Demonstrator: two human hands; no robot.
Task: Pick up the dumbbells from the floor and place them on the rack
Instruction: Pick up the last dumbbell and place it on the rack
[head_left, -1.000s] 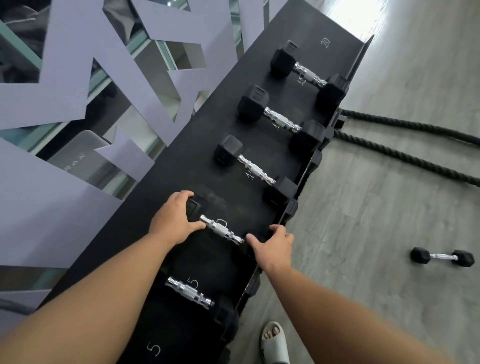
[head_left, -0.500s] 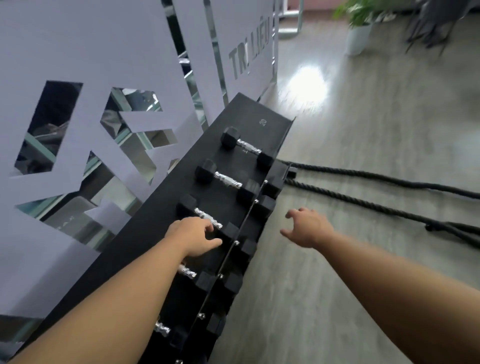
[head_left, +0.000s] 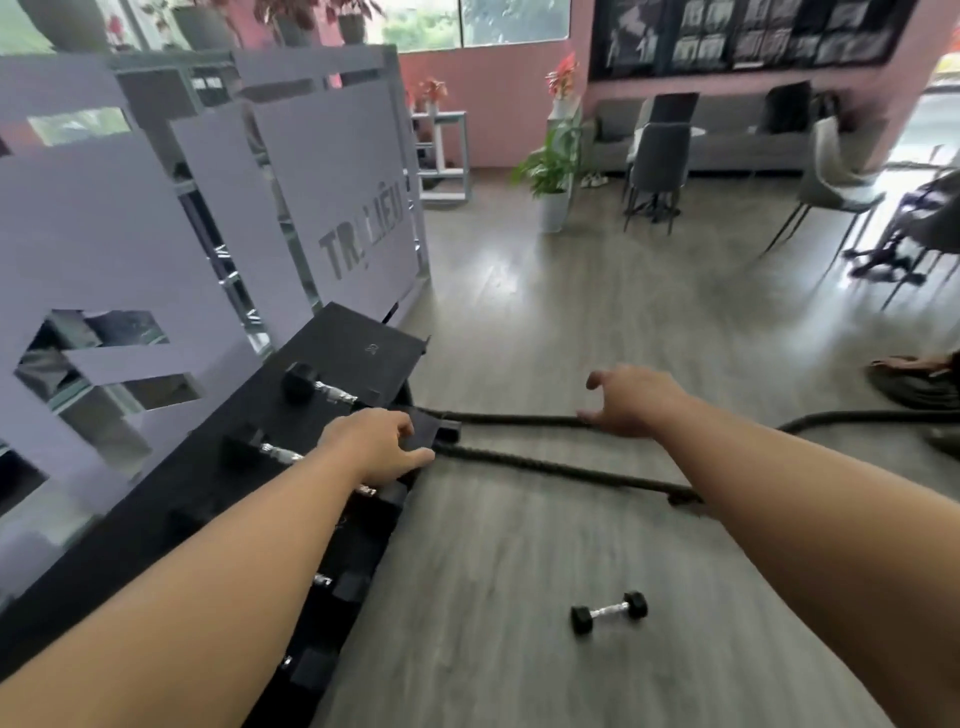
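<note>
A small black dumbbell (head_left: 609, 612) with a chrome handle lies on the grey floor, below and between my arms. The black rack (head_left: 358, 343) runs along the left and holds several dumbbells, among them one at the far end (head_left: 311, 387) and another (head_left: 260, 452) closer. My left hand (head_left: 376, 444) hovers over the rack's front edge, fingers loosely curled, holding nothing. My right hand (head_left: 631, 402) is out over the floor, fingers spread and empty.
Two thick black battle ropes (head_left: 561, 470) run from the rack's end across the floor to the right. A grey cut-out partition (head_left: 332, 192) stands behind the rack. A potted plant (head_left: 553, 176), chairs (head_left: 657, 161) and someone's shoes (head_left: 919, 384) lie further off.
Both hands have let go of the dumbbell set on the rack and lifted away. The view has swung up and right, bringing the room and the floor dumbbell into sight.
</note>
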